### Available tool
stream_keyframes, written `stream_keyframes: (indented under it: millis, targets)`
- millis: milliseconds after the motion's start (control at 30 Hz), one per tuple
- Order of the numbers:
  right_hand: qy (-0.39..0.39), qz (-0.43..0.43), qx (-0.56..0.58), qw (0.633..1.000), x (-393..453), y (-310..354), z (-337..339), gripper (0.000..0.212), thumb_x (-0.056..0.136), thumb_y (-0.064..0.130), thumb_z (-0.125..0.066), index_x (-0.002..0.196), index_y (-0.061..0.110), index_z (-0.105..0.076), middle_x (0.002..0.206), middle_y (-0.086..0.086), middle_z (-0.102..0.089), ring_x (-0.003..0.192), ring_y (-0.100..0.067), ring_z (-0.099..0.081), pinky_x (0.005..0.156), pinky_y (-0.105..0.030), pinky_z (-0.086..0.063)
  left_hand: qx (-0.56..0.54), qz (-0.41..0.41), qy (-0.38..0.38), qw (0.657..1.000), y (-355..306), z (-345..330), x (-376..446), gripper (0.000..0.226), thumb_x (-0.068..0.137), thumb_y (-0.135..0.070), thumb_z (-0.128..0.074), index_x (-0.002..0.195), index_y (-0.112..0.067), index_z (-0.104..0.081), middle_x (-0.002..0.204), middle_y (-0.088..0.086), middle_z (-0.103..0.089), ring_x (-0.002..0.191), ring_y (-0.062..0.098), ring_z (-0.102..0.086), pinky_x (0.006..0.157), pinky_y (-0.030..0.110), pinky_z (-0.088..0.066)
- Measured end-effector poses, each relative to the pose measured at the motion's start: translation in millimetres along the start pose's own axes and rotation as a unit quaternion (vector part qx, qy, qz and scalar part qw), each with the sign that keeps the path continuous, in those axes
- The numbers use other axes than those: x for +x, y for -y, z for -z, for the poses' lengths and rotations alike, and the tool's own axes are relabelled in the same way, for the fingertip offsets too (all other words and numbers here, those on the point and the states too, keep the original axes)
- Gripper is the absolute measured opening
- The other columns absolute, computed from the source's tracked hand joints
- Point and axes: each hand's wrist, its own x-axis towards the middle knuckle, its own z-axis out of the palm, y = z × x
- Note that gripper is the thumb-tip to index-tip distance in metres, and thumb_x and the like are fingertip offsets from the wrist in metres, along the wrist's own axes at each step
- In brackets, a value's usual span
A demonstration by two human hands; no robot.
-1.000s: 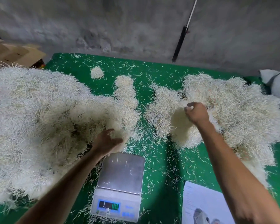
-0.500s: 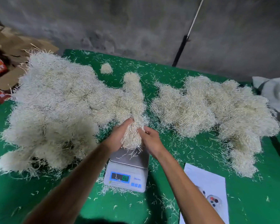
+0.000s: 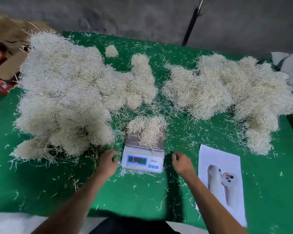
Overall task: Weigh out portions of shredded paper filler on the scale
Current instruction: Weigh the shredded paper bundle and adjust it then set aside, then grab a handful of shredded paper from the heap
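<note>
Portion of shredded paper (image 3: 146,130) heaped on the scale (image 3: 143,157) pan, strands spilling over its edges; display lit, digits unreadable; left hand (image 3: 108,162) just beside the scale's left side, right hand (image 3: 182,162) just off its right — both loosely curled, holding nothing; big pile (image 3: 66,95) to the left, second pile (image 3: 227,92) to the right, on green cloth (image 3: 134,196); printed sheet (image 3: 222,179) near right.
</note>
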Motion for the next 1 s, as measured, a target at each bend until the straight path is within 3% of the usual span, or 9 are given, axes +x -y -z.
stream_keyframes:
  millis: [33, 100, 167, 233, 400, 500, 700, 867, 1000]
  targets:
    - [0.019, 0.019, -0.049, 0.998, -12, -15, -17, 0.039, 0.109, 0.031, -0.042, 0.138, 0.013, -0.060, 0.152, -0.016, -0.052, 0.132, -0.031, -0.056, 0.111, -0.043, -0.047, 0.038, -0.007, 0.009, 0.999, 10, -12, -10, 0.040, 0.098, -0.008, -0.055, 0.137, -0.012, -0.059, 0.148, 0.008, -0.047, 0.132, 0.024, -0.047, 0.112, 0.035, -0.039]
    - [0.009, 0.052, -0.087, 0.995, -40, -31, -52, 0.050, 0.108, 0.030, -0.040, 0.157, 0.016, -0.040, 0.171, -0.006, -0.018, 0.157, -0.028, -0.020, 0.127, -0.038, -0.023, 0.070, -0.009, 0.005, 0.997, 23, -32, -29, 0.056, 0.101, -0.018, -0.053, 0.154, -0.025, -0.038, 0.166, -0.005, -0.018, 0.151, 0.021, -0.020, 0.124, 0.041, -0.018]
    - [-0.028, 0.050, -0.085, 0.995, -63, -33, -77, 0.057, 0.108, 0.032, -0.037, 0.162, 0.017, -0.028, 0.172, -0.005, -0.007, 0.159, -0.027, -0.004, 0.129, -0.037, -0.008, 0.115, -0.030, 0.011, 0.993, 31, -45, -42, 0.063, 0.105, -0.026, -0.041, 0.161, -0.032, -0.013, 0.168, -0.011, 0.008, 0.155, 0.012, 0.006, 0.125, 0.039, -0.001]
    - [-0.052, 0.036, -0.079, 0.995, -75, -29, -90, 0.057, 0.108, 0.030, -0.036, 0.162, 0.016, -0.028, 0.172, -0.006, -0.008, 0.159, -0.027, -0.003, 0.129, -0.038, -0.006, 0.149, -0.043, 0.014, 0.988, 37, -51, -45, 0.065, 0.106, -0.025, -0.034, 0.160, -0.031, 0.002, 0.165, -0.010, 0.022, 0.151, 0.007, 0.020, 0.123, 0.036, 0.009]
    - [-0.070, 0.025, -0.077, 0.994, -76, -28, -95, 0.056, 0.107, 0.031, -0.037, 0.161, 0.016, -0.032, 0.171, -0.007, -0.012, 0.159, -0.027, -0.006, 0.129, -0.039, -0.004, 0.176, -0.039, 0.021, 0.983, 38, -52, -43, 0.068, 0.106, -0.021, -0.033, 0.160, -0.028, 0.007, 0.164, -0.007, 0.025, 0.150, 0.009, 0.023, 0.121, 0.032, 0.014]
    - [-0.090, 0.030, -0.071, 0.993, -80, -31, -97, 0.052, 0.106, 0.028, -0.043, 0.157, 0.015, -0.041, 0.170, -0.008, -0.021, 0.158, -0.029, -0.014, 0.129, -0.041, -0.013, 0.164, -0.036, 0.021, 0.986, 40, -51, -48, 0.066, 0.106, -0.016, -0.032, 0.160, -0.029, 0.004, 0.164, -0.010, 0.022, 0.150, 0.005, 0.023, 0.121, 0.029, 0.016]
    - [-0.092, 0.047, -0.061, 0.993, -84, -32, -98, 0.049, 0.106, 0.024, -0.047, 0.154, 0.013, -0.047, 0.168, -0.010, -0.026, 0.157, -0.031, -0.020, 0.127, -0.045, -0.019, 0.119, -0.020, 0.032, 0.992, 32, -47, -56, 0.054, 0.109, -0.038, -0.025, 0.157, -0.035, -0.001, 0.164, -0.017, 0.016, 0.150, 0.000, 0.017, 0.125, 0.032, 0.010]
    - [-0.059, 0.057, -0.078, 0.994, -84, -42, -91, 0.052, 0.109, 0.032, -0.039, 0.159, 0.020, -0.037, 0.171, -0.004, -0.014, 0.159, -0.024, -0.009, 0.129, -0.036, -0.008, 0.122, -0.016, 0.054, 0.991, 40, -40, -65, 0.056, 0.108, -0.032, -0.032, 0.160, -0.036, -0.012, 0.164, -0.020, 0.010, 0.147, -0.006, 0.014, 0.121, 0.025, 0.013]
    - [-0.046, 0.055, -0.083, 0.994, -84, -42, -87, 0.055, 0.108, 0.034, -0.039, 0.161, 0.023, -0.032, 0.172, -0.001, -0.008, 0.159, -0.021, -0.003, 0.126, -0.030, 0.001, 0.109, -0.020, 0.064, 0.992, 41, -32, -65, 0.054, 0.107, -0.029, -0.035, 0.159, -0.037, -0.019, 0.162, -0.023, 0.007, 0.149, -0.004, 0.007, 0.124, 0.030, 0.005]
